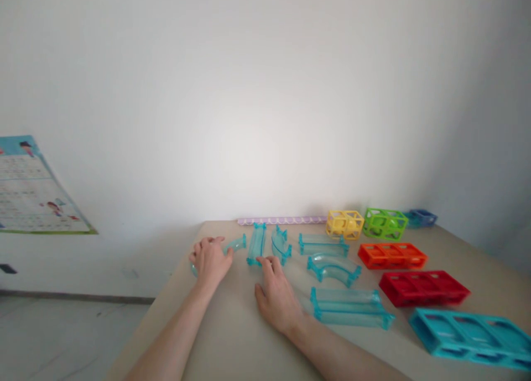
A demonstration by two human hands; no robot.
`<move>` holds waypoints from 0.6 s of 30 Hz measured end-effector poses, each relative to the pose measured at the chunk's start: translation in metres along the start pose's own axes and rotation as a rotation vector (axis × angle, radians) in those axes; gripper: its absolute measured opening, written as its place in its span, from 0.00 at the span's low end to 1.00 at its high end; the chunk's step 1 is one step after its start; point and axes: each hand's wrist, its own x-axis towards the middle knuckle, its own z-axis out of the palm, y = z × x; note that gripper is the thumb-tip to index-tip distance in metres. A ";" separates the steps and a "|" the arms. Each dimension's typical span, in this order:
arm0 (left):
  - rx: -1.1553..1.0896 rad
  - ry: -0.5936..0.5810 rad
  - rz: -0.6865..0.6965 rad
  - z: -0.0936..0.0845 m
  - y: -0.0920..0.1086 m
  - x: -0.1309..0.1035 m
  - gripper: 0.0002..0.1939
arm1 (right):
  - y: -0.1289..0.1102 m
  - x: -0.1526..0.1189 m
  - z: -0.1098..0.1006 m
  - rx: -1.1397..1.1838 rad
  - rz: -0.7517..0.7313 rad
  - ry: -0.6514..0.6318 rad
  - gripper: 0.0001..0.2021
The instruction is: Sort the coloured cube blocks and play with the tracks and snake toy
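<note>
My left hand [211, 260] lies over a curved translucent teal track piece [237, 243] at the table's left edge, hiding its middle; I cannot tell how firmly the fingers grip it. My right hand [277, 295] rests near the table's middle, thumb and fingers apart, its fingertips at the near end of a straight teal piece [258, 243]. Just right of that piece lies a small curved one [281, 245]. Farther right are a straight piece [323, 245], a curved piece [334, 269] and a larger straight piece [350, 308].
Block frames stand on the right of the table [232, 337]: yellow [344, 224], green [385, 224], blue [423, 218], orange [392, 256], red [423, 288] and teal [473, 337]. A patterned lilac strip [282, 220] runs along the wall. A poster [37, 187] hangs left.
</note>
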 end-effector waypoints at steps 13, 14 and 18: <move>0.070 -0.271 -0.179 0.002 -0.012 0.012 0.21 | -0.003 0.000 -0.007 -0.014 -0.077 0.065 0.22; 0.075 -0.270 -0.183 0.001 -0.012 0.012 0.21 | -0.003 0.000 -0.008 -0.007 -0.097 0.081 0.21; 0.103 -0.268 -0.167 0.000 -0.013 0.012 0.22 | -0.006 0.002 -0.014 0.047 -0.205 0.183 0.15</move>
